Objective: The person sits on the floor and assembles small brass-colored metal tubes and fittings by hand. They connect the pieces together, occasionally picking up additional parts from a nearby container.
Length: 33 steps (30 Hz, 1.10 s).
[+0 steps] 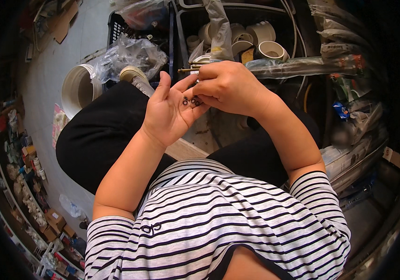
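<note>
Beyond the right hand's grip, farther from the body, a dark bin [188, 22] holds white pipe fittings [271, 50]. Well out to the left of the grip stands a white bucket [73, 95], open end showing.

The right hand [230, 86] has thumb and fingers drawn together at the left hand's fingers; whether something small is pinched there I cannot tell. The left hand [168, 114] is palm up, thumb apart, clamped on nothing visible.

Slim brass-coloured rods [188, 70] stick out leftward from behind the right hand, long axes running roughly side to side; which hand bears them is hidden.

Small black rings [193, 101] lie on the left palm near the finger bases, just left of and slightly nearer the body than the right fingertips; being round, they show no long axis. The left hand carries them; the right is just beside.
</note>
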{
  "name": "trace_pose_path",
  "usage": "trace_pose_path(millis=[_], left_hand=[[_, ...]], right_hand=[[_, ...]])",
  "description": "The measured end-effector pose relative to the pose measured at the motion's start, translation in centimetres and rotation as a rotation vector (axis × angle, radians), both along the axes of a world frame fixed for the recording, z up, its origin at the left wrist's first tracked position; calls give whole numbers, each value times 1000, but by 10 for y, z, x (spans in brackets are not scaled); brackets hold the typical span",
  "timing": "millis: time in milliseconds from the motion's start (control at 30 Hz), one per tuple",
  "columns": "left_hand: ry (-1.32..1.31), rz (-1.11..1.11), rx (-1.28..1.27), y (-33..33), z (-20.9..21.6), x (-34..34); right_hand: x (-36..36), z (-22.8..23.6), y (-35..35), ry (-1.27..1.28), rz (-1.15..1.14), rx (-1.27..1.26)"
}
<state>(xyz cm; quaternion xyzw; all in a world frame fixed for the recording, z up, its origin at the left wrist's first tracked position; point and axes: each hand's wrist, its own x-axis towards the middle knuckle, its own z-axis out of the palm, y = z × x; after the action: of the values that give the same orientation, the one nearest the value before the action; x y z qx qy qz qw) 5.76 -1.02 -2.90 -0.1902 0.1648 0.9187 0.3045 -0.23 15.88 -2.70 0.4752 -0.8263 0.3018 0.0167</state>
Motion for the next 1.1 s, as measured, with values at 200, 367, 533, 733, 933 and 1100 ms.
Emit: trace_pose_path(millis=[200, 367, 533, 733, 933, 1100], left_hand=[[-42, 23, -236, 2, -12, 8], [-52, 24, -488, 7, -15, 15], [-56, -4, -510, 4, -18, 14], [-71, -6, -578, 4, -18, 16], [-37, 18, -603, 7, -25, 20], [-102, -21, -665, 10, -25, 23]], right_hand=[[1, 4, 3, -216, -132, -57], [-1, 3, 9, -440, -120, -49], [1, 1, 2, -501, -123, -83], [-1, 0, -2, -528, -137, -83], [-4, -6, -2, -574, -105, -53], [-13, -8, 2, -648, -98, -106]])
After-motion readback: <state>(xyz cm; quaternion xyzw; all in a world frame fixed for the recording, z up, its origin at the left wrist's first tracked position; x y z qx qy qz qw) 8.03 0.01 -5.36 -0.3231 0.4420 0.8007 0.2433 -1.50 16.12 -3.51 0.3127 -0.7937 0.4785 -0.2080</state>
